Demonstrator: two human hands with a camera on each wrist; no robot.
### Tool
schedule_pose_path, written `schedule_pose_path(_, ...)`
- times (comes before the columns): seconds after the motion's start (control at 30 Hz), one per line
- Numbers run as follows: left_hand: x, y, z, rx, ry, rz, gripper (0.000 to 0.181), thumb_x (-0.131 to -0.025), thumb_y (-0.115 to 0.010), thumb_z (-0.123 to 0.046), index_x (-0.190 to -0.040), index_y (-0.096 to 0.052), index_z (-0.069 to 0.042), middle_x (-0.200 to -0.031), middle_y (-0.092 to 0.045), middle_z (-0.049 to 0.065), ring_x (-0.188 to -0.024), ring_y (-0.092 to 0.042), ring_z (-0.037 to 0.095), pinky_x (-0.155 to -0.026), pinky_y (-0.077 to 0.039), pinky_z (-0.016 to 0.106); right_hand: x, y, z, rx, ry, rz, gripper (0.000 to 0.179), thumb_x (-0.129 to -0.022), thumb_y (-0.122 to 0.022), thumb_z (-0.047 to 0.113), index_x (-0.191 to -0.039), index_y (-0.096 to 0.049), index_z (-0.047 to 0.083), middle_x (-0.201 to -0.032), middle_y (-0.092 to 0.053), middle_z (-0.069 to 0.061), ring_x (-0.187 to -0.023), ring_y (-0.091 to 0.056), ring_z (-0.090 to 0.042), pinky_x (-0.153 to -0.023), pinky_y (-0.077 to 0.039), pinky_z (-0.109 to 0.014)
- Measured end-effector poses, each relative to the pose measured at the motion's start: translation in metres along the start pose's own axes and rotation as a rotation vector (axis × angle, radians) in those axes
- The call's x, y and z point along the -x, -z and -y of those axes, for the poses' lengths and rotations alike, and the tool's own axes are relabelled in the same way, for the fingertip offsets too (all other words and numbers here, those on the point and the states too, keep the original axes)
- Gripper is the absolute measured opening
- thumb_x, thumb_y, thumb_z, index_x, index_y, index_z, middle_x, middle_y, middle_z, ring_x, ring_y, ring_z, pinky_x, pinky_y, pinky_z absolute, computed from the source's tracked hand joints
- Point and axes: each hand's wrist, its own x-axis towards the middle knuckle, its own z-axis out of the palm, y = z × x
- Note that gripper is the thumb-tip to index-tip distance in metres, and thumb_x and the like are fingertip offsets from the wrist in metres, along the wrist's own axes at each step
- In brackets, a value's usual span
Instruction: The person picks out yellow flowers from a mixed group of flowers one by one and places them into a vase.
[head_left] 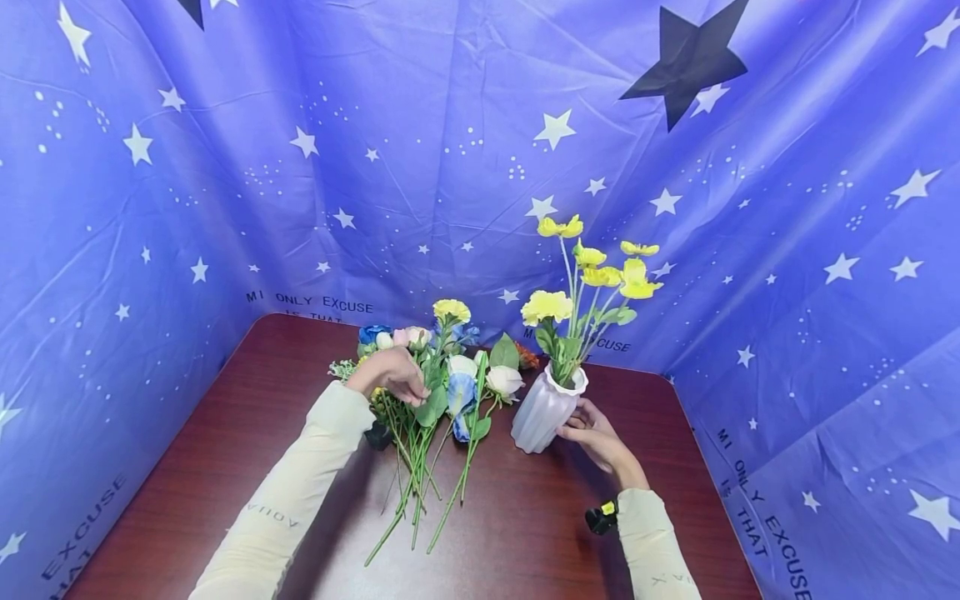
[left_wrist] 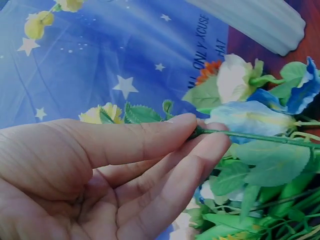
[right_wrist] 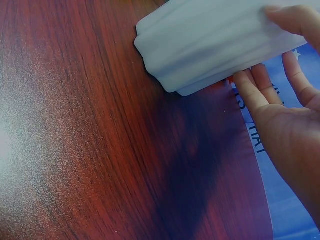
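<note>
My left hand reaches over a pile of artificial flowers, its thumb and fingertips pinching a thin green flower stem. Beyond those fingers a yellow ruffled bloom and serrated leaves show; in the head view a yellow bloom rises above the pile. My right hand holds the white fluted vase from its right side, thumb on the near face. Tilted slightly, the vase contains a yellow carnation and several yellow poppy-like flowers. Its base shows in the right wrist view.
Blue irises, a pale rose and other blooms lie toward the table's back, stems pointing to the front. The dark red table meets a blue star-printed curtain at the back and sides.
</note>
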Motion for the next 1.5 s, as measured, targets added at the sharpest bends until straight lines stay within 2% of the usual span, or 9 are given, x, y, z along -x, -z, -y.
schedule_pose_path(0.13,0.004,0.004,-0.005,-0.054,-0.051,0.057,0.010,-0.092,-0.070,0.002,-0.098,-0.073,0.009,-0.073,-0.075,0.008,-0.059,-0.068,0.008,-0.063,-0.060,0.018,0.001,0.000,0.000,-0.003,0.003,0.005,0.049,-0.087,-0.060,-0.017,-0.118,-0.052,0.020,-0.110,-0.066,0.005,-0.100,-0.068,-0.007,-0.086,-0.058,-0.022)
schedule_pose_path(0.23,0.008,0.004,-0.010,-0.071,-0.092,0.072,0.013,-0.094,-0.068,0.001,-0.102,-0.072,0.010,-0.079,-0.077,0.009,-0.062,-0.070,0.008,-0.068,-0.062,0.021,0.001,0.000,0.000,-0.002,0.005,0.005,0.049,-0.087,-0.060,-0.017,-0.118,-0.052,0.019,-0.110,-0.067,0.005,-0.100,-0.068,-0.007,-0.086,-0.058,-0.022)
schedule_pose_path(0.47,0.017,0.001,-0.022,-0.058,-0.173,0.043,0.017,-0.093,-0.067,0.003,-0.109,-0.073,0.009,-0.096,-0.078,0.021,-0.070,-0.074,0.014,-0.078,-0.064,0.029,0.001,0.001,-0.001,0.005,0.001,0.001,0.048,-0.087,-0.060,-0.017,-0.118,-0.052,0.020,-0.110,-0.066,0.005,-0.100,-0.068,-0.007,-0.085,-0.058,-0.022)
schedule_pose_path(0.67,0.021,-0.002,-0.028,-0.074,-0.256,0.043,0.020,-0.094,-0.064,0.006,-0.112,-0.071,0.011,-0.092,-0.078,0.019,-0.071,-0.074,0.015,-0.076,-0.065,0.030,0.001,0.002,-0.003,0.003,0.002,-0.002,0.048,-0.087,-0.060,-0.018,-0.117,-0.052,0.020,-0.109,-0.066,0.005,-0.099,-0.068,-0.007,-0.085,-0.058,-0.022)
schedule_pose_path(0.9,0.019,-0.004,-0.032,-0.045,-0.418,0.086,0.017,-0.093,-0.063,0.009,-0.107,-0.071,0.015,-0.096,-0.076,0.024,-0.075,-0.073,0.014,-0.082,-0.064,0.032,0.001,0.000,-0.001,0.007,-0.007,-0.008,0.048,-0.087,-0.060,-0.017,-0.117,-0.052,0.019,-0.109,-0.065,0.005,-0.099,-0.067,-0.007,-0.085,-0.058,-0.022)
schedule_pose_path(1.1,0.016,-0.007,-0.035,-0.069,-0.570,0.143,0.013,-0.094,-0.059,0.010,-0.098,-0.070,0.015,-0.087,-0.076,0.011,-0.078,-0.070,0.014,-0.081,-0.063,0.030,0.001,0.000,0.000,0.013,-0.008,-0.010,0.048,-0.087,-0.060,-0.017,-0.117,-0.052,0.019,-0.110,-0.065,0.004,-0.099,-0.067,-0.007,-0.086,-0.058,-0.023)
schedule_pose_path(1.27,0.012,-0.010,-0.038,-0.058,-0.640,0.170,0.014,-0.096,-0.057,0.009,-0.096,-0.070,0.015,-0.087,-0.075,0.011,-0.082,-0.072,0.020,-0.082,-0.064,0.031,0.001,0.000,-0.001,-0.005,0.005,0.002,0.048,-0.087,-0.059,-0.018,-0.117,-0.052,0.019,-0.110,-0.066,0.004,-0.100,-0.068,-0.007,-0.086,-0.058,-0.023)
schedule_pose_path(1.37,0.010,-0.013,-0.042,-0.036,-0.675,0.164,0.014,-0.096,-0.058,0.008,-0.098,-0.070,0.014,-0.090,-0.076,0.014,-0.085,-0.073,0.027,-0.085,-0.064,0.039,0.001,0.000,-0.001,-0.017,0.009,0.009,0.048,-0.087,-0.058,-0.019,-0.117,-0.052,0.019,-0.110,-0.066,0.004,-0.100,-0.068,-0.007,-0.086,-0.058,-0.022)
schedule_pose_path(1.5,0.010,-0.015,-0.048,0.030,-0.682,0.134,0.014,-0.097,-0.060,0.006,-0.102,-0.070,0.014,-0.093,-0.076,0.015,-0.088,-0.074,0.029,-0.091,-0.062,0.049,0.001,0.000,-0.002,-0.021,0.003,0.006,0.048,-0.087,-0.059,-0.018,-0.116,-0.052,0.019,-0.110,-0.066,0.005,-0.100,-0.068,-0.007,-0.085,-0.058,-0.022)
